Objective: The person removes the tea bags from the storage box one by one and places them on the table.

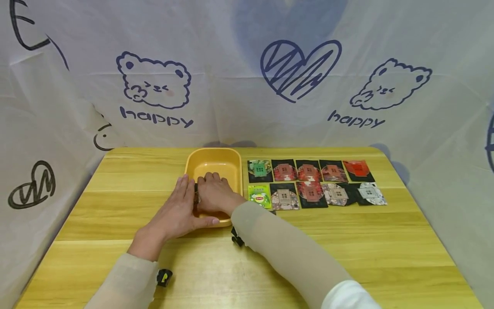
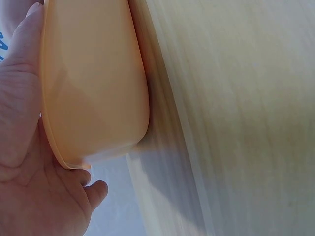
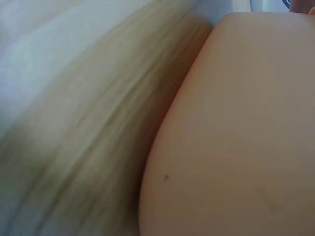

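Observation:
A yellow plastic bin [image 1: 214, 153] stands on the wooden table. My left hand [image 1: 175, 214] rests against its left side, fingers straight along the rim and thumb stretched along the near edge. In the left wrist view, that palm lies close against the bin's wall [image 2: 93, 78]. My right hand [image 1: 218, 193] reaches down inside the bin, knuckles up and fingertips hidden. A dark, patterned sliver, like a sachet's edge [image 1: 196, 195], shows between the two hands; I cannot tell whether the right fingers grip it. The right wrist view is mostly filled by the bin's outer wall [image 3: 236, 123].
Right of the bin lie two rows of flat sachets, among them a dark green one [image 1: 260, 171], a light green one [image 1: 259, 196] and a red one [image 1: 359, 171]. Black wrist straps [image 1: 164, 277] hang by the sleeves. A printed curtain [image 1: 227, 98] surrounds the table.

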{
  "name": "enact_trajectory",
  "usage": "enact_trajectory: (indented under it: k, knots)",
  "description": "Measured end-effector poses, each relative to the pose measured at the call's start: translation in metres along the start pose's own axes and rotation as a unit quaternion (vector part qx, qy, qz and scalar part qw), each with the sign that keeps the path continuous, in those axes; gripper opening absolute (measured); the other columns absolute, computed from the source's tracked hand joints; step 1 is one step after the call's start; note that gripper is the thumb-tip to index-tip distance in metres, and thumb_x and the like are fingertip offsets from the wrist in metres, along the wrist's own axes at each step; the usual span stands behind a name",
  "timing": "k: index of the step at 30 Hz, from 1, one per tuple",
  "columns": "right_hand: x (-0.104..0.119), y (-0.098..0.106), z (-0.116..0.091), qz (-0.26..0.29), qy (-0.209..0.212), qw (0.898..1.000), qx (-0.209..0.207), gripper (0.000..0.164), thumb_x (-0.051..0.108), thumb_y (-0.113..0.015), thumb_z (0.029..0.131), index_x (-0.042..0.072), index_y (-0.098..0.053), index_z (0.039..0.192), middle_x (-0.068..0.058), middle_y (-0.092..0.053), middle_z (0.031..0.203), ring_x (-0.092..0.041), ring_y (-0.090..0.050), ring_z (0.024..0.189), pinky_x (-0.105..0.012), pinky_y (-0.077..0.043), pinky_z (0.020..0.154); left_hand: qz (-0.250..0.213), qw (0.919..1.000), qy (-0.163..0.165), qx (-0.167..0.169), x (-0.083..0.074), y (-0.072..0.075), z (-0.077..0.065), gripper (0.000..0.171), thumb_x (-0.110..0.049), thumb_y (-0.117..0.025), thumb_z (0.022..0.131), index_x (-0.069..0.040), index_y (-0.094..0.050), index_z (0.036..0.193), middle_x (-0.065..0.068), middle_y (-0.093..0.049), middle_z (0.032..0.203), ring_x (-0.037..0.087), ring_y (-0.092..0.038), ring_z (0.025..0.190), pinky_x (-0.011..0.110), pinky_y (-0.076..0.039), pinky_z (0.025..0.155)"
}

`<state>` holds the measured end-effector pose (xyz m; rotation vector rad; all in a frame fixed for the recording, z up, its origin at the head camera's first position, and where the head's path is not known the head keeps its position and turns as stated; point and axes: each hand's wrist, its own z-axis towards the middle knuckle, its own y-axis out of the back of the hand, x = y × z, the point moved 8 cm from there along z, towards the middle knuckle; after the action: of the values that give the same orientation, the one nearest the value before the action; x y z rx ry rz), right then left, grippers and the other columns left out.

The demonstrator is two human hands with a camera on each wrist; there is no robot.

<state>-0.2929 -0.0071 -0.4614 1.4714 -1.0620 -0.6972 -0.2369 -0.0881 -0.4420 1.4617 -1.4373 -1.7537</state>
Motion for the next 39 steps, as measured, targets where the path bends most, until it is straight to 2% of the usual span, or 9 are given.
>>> enact_trajectory:
  k: [7,11,20,25,30,39]
  knots:
    - [-0.004,0.002,0.001,0.015,0.002,1.0,0.005,0.064,0.053,-0.074,0.092,0.009,-0.062,0.137,-0.009,-0.057,0.126,-0.023,-0.048,0.112,-0.042,-0.051,0.098,0.0,1.0,0.004,0.004,-0.001,0.001,-0.001,0.145,-0.089,-0.065,0.078,0.012,-0.006,0.164,0.03,0.007,0.173,0.046,0.002,0.163,0.06,-0.015,0.131]
    - [-0.007,0.004,0.0,0.024,0.002,1.0,0.008,0.064,0.054,-0.077,0.088,0.009,-0.063,0.132,-0.008,-0.056,0.122,-0.022,-0.046,0.108,-0.039,-0.05,0.095,0.002,1.0,0.001,0.001,-0.002,0.002,-0.002,0.144,-0.088,-0.064,0.079,0.013,-0.007,0.163,0.032,0.006,0.173,0.048,0.0,0.162,0.06,-0.016,0.13]
    - [-0.01,0.004,0.001,0.037,0.0,0.999,0.016,0.073,0.052,-0.079,0.086,0.01,-0.058,0.142,-0.009,-0.056,0.128,-0.024,-0.047,0.112,-0.04,-0.05,0.1,0.003,1.0,0.001,0.001,-0.001,0.002,-0.001,0.144,-0.089,-0.065,0.078,0.012,-0.008,0.164,0.032,0.005,0.173,0.048,-0.001,0.162,0.06,-0.017,0.13]
    - [-0.011,0.005,0.0,0.037,0.0,0.999,0.019,0.079,0.055,-0.079,0.087,0.013,-0.053,0.149,-0.009,-0.058,0.138,-0.027,-0.051,0.123,-0.047,-0.048,0.108,-0.002,1.0,0.006,0.005,0.0,0.001,0.0,0.146,-0.091,-0.064,0.076,0.011,-0.007,0.165,0.03,0.007,0.174,0.046,0.001,0.163,0.06,-0.017,0.13]
    - [-0.011,0.008,-0.003,0.032,-0.001,0.999,0.015,0.081,0.053,-0.079,0.089,0.012,-0.048,0.152,-0.011,-0.059,0.142,-0.03,-0.054,0.127,-0.053,-0.047,0.11,-0.003,1.0,0.009,0.004,0.0,0.001,0.0,0.148,-0.091,-0.064,0.075,0.011,-0.007,0.165,0.029,0.007,0.174,0.046,0.001,0.163,0.06,-0.017,0.13]
    - [-0.015,0.007,-0.006,0.007,0.008,0.999,0.034,0.088,0.055,-0.08,0.087,0.012,-0.048,0.157,-0.013,-0.057,0.143,-0.029,-0.053,0.13,-0.049,-0.048,0.111,0.0,0.9999,0.011,0.003,0.001,-0.001,0.001,0.148,-0.093,-0.063,0.074,0.01,-0.007,0.165,0.029,0.007,0.174,0.045,0.001,0.163,0.06,-0.017,0.13]
